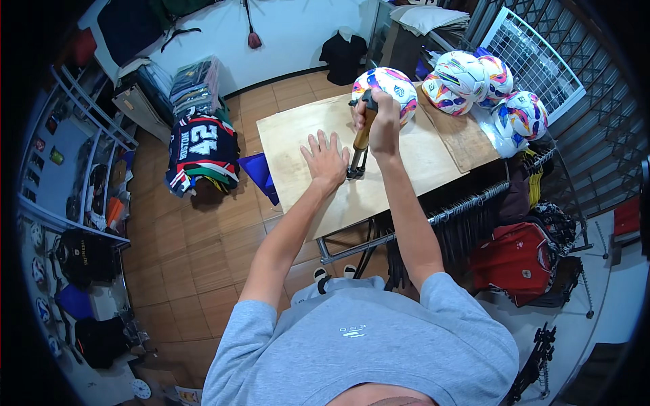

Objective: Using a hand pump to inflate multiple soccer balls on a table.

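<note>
My right hand (384,119) is wrapped around the black handle of a hand pump (362,138) with a gold-coloured barrel. The pump stands nearly upright on a light plywood tabletop (292,134), its dark foot against the wood. Beside that foot, my left hand (325,160) lies palm down with the fingers spread; whether its thumb side touches the pump cannot be made out. Just beyond the pump sits a white football (381,78) with purple, orange and pink patterning. My right hand partly covers this ball, and any link between ball and pump is hidden.
Several more footballs (461,76) are piled at the table's far right, near a brown board (452,129). A metal clothes rack (469,200) with hangers runs along the table's near right side. Folded jerseys (203,147) stand in a stack on the left. Shelving (91,177) lines the left wall.
</note>
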Tool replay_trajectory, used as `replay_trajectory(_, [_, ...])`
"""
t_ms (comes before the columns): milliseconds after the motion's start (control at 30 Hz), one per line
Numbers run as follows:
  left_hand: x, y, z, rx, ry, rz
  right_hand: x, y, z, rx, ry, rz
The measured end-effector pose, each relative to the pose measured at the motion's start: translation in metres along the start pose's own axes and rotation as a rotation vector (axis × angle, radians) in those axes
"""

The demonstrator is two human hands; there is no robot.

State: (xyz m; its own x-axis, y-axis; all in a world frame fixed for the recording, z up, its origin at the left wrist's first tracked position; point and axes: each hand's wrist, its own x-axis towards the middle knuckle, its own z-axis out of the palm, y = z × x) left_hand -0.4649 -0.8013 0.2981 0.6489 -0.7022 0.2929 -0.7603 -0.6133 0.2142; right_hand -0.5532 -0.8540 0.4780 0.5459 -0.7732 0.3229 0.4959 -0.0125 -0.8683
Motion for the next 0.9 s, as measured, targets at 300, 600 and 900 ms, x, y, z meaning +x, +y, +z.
replay_trajectory(300, [0.003,0.001,-0.002,-0.017,-0.033,-0.007,-0.017,0.070,-0.024,-0.031,0.050,-0.010])
replay_trajectory(600, [0.001,0.006,-0.002,0.001,-0.070,0.003,-0.026,0.085,-0.036,-0.063,0.043,0.058])
replay_trajectory(900, [0.001,0.000,0.000,-0.005,-0.029,-0.011,-0.005,0.016,-0.004,0.042,0.014,-0.040])
